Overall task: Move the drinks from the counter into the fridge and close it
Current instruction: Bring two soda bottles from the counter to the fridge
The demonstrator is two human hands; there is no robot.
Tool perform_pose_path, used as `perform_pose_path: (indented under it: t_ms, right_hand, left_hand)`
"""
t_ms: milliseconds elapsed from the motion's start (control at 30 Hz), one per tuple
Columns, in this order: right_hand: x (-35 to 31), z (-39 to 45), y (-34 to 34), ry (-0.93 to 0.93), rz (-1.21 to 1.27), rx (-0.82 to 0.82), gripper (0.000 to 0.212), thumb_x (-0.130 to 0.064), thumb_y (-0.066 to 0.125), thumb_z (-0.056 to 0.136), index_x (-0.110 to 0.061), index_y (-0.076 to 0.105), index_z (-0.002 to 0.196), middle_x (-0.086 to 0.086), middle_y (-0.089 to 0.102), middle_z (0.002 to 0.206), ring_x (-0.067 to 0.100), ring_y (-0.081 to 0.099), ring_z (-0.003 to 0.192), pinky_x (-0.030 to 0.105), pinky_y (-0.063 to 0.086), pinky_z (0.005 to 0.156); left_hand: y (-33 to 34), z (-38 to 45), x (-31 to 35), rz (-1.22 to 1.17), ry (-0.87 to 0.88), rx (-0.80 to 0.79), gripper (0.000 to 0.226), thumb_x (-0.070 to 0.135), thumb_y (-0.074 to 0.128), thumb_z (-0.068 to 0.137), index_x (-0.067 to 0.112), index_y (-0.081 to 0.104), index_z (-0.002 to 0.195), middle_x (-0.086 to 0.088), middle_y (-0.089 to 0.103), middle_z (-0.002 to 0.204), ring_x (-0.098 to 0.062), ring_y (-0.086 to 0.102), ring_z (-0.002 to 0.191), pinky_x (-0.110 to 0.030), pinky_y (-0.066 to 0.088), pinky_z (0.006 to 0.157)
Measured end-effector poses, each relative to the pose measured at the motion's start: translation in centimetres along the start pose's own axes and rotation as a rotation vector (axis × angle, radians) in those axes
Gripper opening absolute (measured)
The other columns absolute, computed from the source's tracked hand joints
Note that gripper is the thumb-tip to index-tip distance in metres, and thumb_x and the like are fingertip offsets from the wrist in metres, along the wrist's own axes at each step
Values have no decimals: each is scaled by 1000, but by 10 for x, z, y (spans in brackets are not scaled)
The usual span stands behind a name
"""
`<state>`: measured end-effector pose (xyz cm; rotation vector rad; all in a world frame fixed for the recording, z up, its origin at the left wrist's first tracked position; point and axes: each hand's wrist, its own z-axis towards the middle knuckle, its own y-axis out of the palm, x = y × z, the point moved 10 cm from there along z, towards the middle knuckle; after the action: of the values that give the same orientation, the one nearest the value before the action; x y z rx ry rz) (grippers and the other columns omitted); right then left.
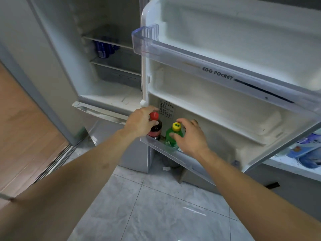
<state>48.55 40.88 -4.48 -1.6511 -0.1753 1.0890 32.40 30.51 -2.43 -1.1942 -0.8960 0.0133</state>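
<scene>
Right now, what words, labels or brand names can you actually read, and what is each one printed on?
"EGG POCKET": on the clear door shelf rail.
White sticker on the inner door: print too small to read.
Blue cans inside the fridge: lettering blurred.
Yellow cap of the green bottle: a dark mark, unreadable.
Blue packets at right: print blurred.
</scene>
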Motion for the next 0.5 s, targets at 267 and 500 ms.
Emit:
perform_pose_path:
  t_ms: [267, 500]
  right_hand:
    - [10, 0, 25, 164, 15, -115, 62, -55, 76, 77, -31, 50, 128, 1, 64, 117, 27, 61, 107, 33, 50, 87]
    - [-9, 11, 35, 165, 189, -107, 43, -33, 75, 87, -24, 55, 124, 2, 67, 116, 26, 62, 105, 40, 52, 92]
  left_hand:
    - [-2, 4, -3, 11, 13, 5, 40, 24, 73, 86, 30, 65, 125, -6, 71, 112, -24, 65, 101, -33, 51, 94]
    - [-1, 2, -1, 35, -2, 14, 43, 21, 74, 87, 29, 65, 128, -8, 68, 121, -27, 63, 110, -36, 49, 100]
